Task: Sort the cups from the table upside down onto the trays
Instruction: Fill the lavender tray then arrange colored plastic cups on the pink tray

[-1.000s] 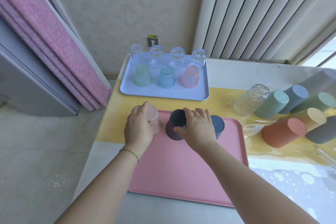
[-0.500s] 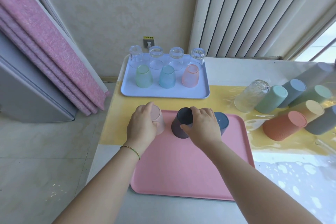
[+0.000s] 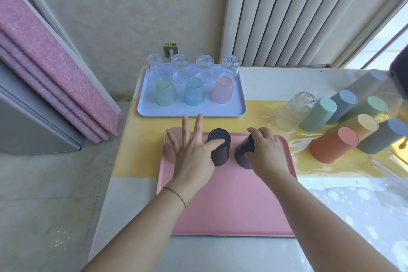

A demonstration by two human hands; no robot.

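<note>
Now right hand [image 3: 265, 153] grips rightmost dark cup [image 3: 241, 158], base up

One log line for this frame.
left hand: open, thumb on dark purple cup | right hand: grips dark ribbed cup | pink tray: both cups | table: unsorted cups

A yellow label [image 3: 170, 44] above the wall socket [image 3: 170, 52] reads "小心触电".

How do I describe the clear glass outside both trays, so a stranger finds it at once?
On the yellow table strip, right of the pale blue rectangular tray, stands a cluster of cups. The clear glass tumbler is at its left end, beside a mint green plastic cup. Its neighbours are all opaque.
</note>
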